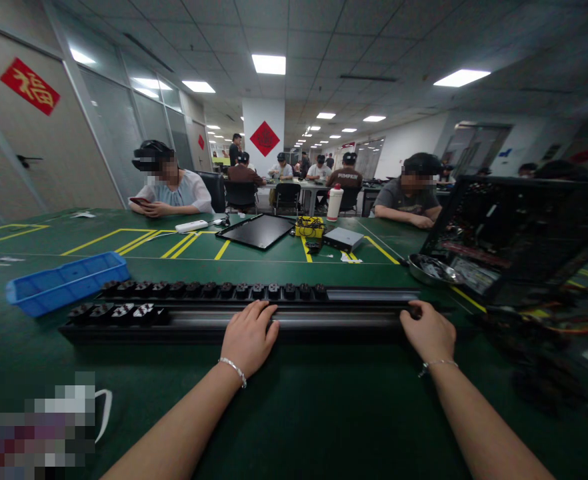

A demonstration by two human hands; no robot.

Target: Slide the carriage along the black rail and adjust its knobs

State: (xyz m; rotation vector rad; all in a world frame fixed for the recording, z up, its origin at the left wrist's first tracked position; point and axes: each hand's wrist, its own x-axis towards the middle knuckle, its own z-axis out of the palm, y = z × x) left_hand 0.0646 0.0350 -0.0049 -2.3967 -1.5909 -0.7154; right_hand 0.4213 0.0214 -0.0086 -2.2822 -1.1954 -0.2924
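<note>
A long black rail [324,319] lies across the green table [294,413] in front of me. Several small black sliding pieces [124,312] sit in its near groove at the left, and a longer row of them [214,289] fills a second rail behind. My left hand [248,339] rests flat on the near rail's middle, fingers stretched over its top. At the rail's right end, my right hand [428,331] is curled over the rail, fingers closed on it. Both wrists wear thin bracelets.
A blue plastic bin [67,282] stands at the left behind the rails. A metal bowl of small parts [431,269] and an open black computer case [519,233] are at the right. Farther back lie a black tablet [257,231] and a yellow box [309,227]. People sit across the table.
</note>
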